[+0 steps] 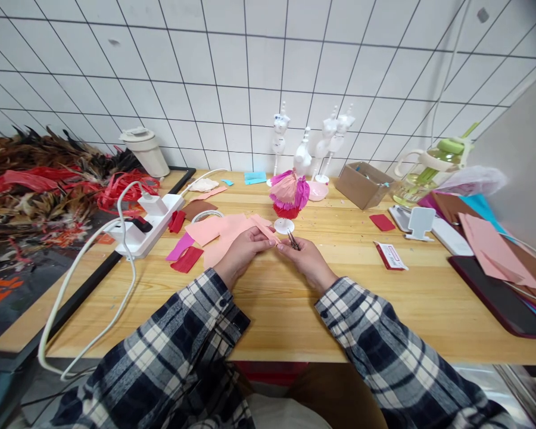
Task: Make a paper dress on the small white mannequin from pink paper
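Observation:
My left hand (245, 249) is closed on a folded strip of pink crepe paper (263, 226), held just above the table. My right hand (310, 261) pinches the strip's near end and also keeps a small pointed metal tool (292, 239) in its fingers; whether it is scissors or tweezers I cannot tell. Just beyond my hands stands a small mannequin in a ruffled paper dress (289, 193), pink, magenta and red, on a round white base (284, 226). Pink paper sheets (226, 229) lie beside and partly under my left hand.
A white power strip (154, 226) with cables sits left, near a feather pile (40, 173). White mannequins (335, 134) stand by the tiled wall. A cardboard box (364, 183), jug (433, 170), white phone stand (421, 224), red-and-white packet (390, 256) and dark tablet-like slab (495, 292) are right.

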The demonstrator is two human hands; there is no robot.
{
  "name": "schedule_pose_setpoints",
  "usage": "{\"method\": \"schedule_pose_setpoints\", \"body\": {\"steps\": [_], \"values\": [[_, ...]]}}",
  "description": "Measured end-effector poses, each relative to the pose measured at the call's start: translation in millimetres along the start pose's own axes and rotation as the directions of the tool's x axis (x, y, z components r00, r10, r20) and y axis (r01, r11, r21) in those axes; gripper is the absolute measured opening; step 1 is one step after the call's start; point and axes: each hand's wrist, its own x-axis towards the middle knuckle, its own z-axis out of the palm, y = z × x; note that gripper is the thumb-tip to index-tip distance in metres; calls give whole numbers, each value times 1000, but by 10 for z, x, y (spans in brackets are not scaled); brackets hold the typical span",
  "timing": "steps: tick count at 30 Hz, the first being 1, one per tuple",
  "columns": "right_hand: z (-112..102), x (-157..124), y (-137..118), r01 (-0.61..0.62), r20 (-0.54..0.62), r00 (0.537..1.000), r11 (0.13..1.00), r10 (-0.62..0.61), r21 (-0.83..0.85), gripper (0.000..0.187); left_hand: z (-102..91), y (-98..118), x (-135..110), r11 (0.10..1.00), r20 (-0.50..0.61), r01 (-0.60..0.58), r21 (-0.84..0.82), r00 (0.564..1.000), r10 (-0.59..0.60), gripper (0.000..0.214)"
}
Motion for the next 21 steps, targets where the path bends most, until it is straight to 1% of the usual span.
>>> {"method": "schedule_pose_setpoints", "body": {"steps": [2, 5, 8, 10, 12, 15, 17, 19, 21], "values": [[9, -8, -20, -15, -28, 999, 999, 16, 37, 38, 3, -6, -2, 1000, -2, 0, 6, 1000, 0, 41], [-3, -31, -77, -36, -47, 998, 999, 36, 17, 29, -7, -21, 10, 1000, -11, 6, 5, 1000, -6, 43], [-36, -37, -102, -55, -32, 998, 997, 53, -54, 25, -8, -26, 18, 1000, -40, -13, 2, 999, 13, 41], [-60, -19, -74, -60, 9, 998, 987, 62, -150, 31, 3, -16, 16, 999, -67, -34, -3, 997, 33, 38], [-76, 13, -17, -15, 25, 999, 962, 23, -274, 38, 20, 0, 9, 999, -85, -45, -14, 995, 44, 36], [-76, 52, 66, 70, 2, 997, 904, -76, -422, 35, 44, 19, -3, 998, -106, -54, -32, 993, 50, 36], [-61, 55, 87, 111, 33, 994, 890, -108, -443, 41, 52, 24, -7, 997, -120, -60, -42, 991, 54, 36], [-39, 40, 79, 161, 79, 987, 895, -141, -417, 49, 56, 22, -8, 997, -119, -64, -47, 991, 58, 36], [-17, 18, 57, 186, 70, 983, 905, -172, -382, 43, 56, 14, -8, 997, -96, -65, -42, 993, 61, 36]]}}
